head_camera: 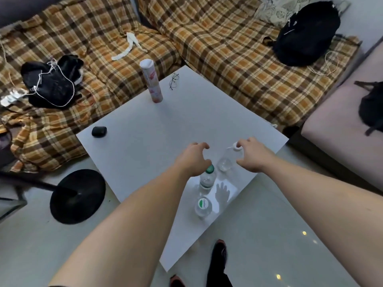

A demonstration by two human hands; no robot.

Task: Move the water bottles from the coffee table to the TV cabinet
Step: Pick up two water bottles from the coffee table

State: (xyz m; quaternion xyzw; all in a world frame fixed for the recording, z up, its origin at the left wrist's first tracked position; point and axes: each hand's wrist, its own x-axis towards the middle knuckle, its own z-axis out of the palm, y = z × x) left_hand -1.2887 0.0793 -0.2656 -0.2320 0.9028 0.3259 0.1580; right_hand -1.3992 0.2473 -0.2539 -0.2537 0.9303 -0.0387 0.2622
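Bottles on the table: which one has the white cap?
The farthest bottle, by the right hand. The other two bottles, the middle and the nearest, have green tops.

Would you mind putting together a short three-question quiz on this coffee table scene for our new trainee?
1. How many water bottles stand on the coffee table?
2. True or false: the left hand has already lifted the green-capped bottle off the table.
3. Which item lies nearest the tall pink canister: A) eyeglasses, B) small black case, C) white-capped bottle?

Key
1. Three, counting the nearest bottle.
2. False; the bottle stands on the table.
3. A.
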